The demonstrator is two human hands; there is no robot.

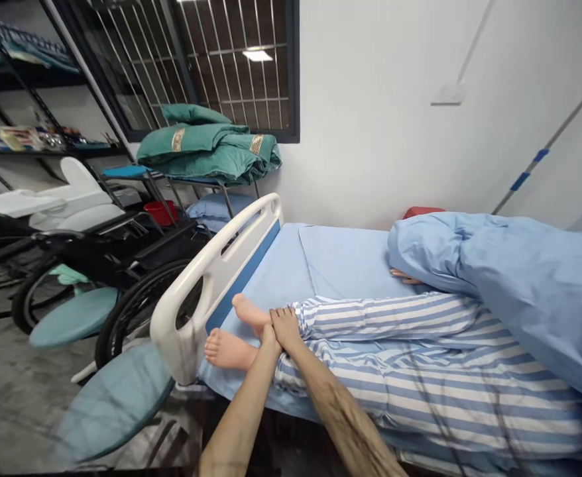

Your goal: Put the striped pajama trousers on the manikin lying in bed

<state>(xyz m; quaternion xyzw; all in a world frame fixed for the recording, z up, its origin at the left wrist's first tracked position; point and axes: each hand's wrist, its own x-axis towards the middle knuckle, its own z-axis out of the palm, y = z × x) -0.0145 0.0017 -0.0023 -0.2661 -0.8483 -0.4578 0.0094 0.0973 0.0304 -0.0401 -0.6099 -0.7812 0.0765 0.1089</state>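
2 bare feet (226, 350) seen near end board (216, 268); toes could be knocked if legs are shifted left. Left hand (270, 339) and right hand (286, 329) placed together at far ankle (262, 320); finger closure can't be told. Striped trousers (385, 318) could be bunched by dragging. Sheet (276, 265) creased. Wheelchair (97, 255) parked left, green bedding (206, 149) piled beyond, white wall (360, 119) behind, blue quilt (520, 278) heaped right.

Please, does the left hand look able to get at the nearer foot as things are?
Probably yes. The left hand is beside the farther foot, and the nearer foot lies bare, uncovered by the blanket. The left forearm crosses its ankle, so pulling back may help.
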